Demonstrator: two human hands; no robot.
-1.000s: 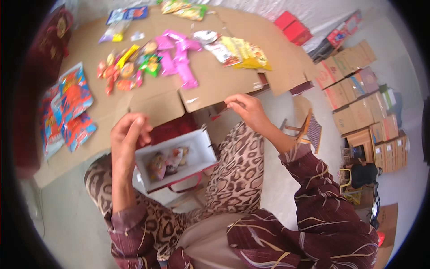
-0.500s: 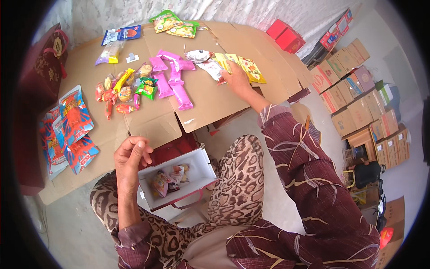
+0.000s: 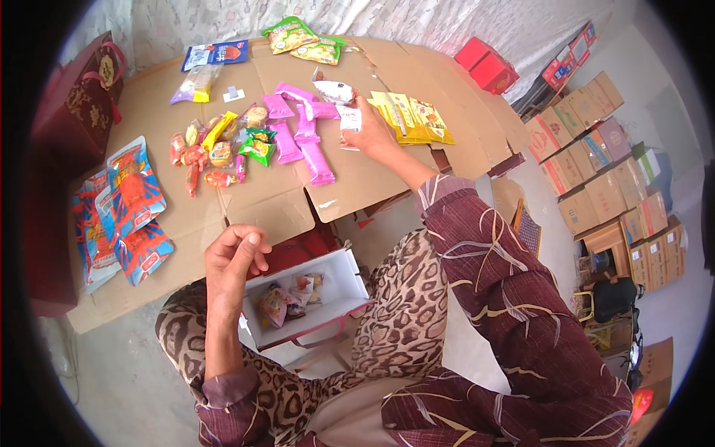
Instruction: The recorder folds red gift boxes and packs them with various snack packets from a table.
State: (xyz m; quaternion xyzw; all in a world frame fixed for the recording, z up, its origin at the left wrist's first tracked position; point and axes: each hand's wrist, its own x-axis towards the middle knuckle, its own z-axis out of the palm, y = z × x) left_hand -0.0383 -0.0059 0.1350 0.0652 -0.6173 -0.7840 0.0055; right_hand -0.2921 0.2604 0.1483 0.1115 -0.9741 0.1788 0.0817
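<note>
My right hand (image 3: 375,135) is closed on a white-and-red snack packet (image 3: 349,123) at the middle of the cardboard-covered table. Just beyond it lies another white packet (image 3: 335,92). Several yellow snack bags (image 3: 406,119) lie to the right of this hand, and pink-wrapped snacks (image 3: 307,130) to its left. Over the near table edge, my left hand (image 3: 237,257) hovers with loosely curled fingers, apart, and nothing seen in them. Beside it, an open box with a white inside (image 3: 339,276) rests by my legs, with several small wrapped snacks (image 3: 287,299) in it.
On the table's left are mixed small candies (image 3: 216,153), blue-and-red bags (image 3: 138,197) and a dark red gift box (image 3: 86,93). Green bags (image 3: 290,36) and a blue bag (image 3: 214,55) lie at the back. Red boxes (image 3: 486,65) stand far right; stacked cartons (image 3: 596,164) line the wall.
My right hand has moved left from beside the yellow bags to the white-and-red packet, which now stands more upright in its grip. The view has shifted slightly; the left hand stays much the same.
</note>
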